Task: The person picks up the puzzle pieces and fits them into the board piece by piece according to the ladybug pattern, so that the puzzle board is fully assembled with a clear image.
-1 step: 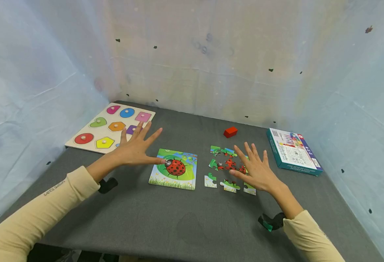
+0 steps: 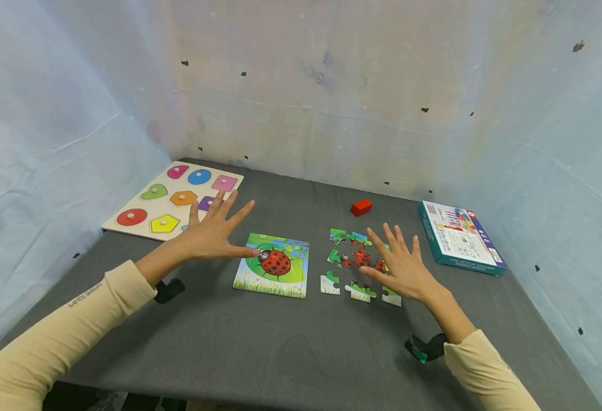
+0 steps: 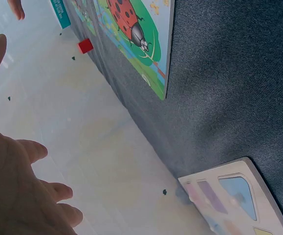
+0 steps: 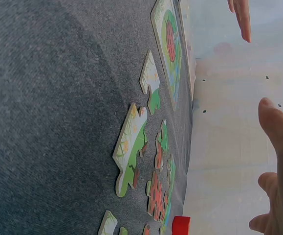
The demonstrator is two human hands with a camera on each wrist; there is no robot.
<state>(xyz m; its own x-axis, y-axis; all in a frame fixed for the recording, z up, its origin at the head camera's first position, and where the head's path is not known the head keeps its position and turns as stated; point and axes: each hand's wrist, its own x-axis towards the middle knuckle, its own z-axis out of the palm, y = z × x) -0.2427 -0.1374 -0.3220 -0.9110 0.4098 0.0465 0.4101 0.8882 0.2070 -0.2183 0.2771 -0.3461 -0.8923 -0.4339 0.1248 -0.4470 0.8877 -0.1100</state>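
Find the loose ladybug jigsaw pieces (image 2: 361,258) on the grey cloth (image 2: 301,354), just right of the ladybug picture board (image 2: 275,264), face up and spaced apart, seemingly to keep every printed part readable. See the right hand (image 2: 402,273) above the pieces and the left hand (image 2: 209,237) by the board's left side, both empty, with fingers straight and spread, perhaps to leave the board in plain sight. Farther out, note the red block (image 2: 361,207) behind the pieces, the teal-sided box (image 2: 460,237) rightward and the peg puzzle (image 2: 177,185) at far left. In the head view, partly hidden: right-column pieces by the right hand, the peg puzzle by the left.
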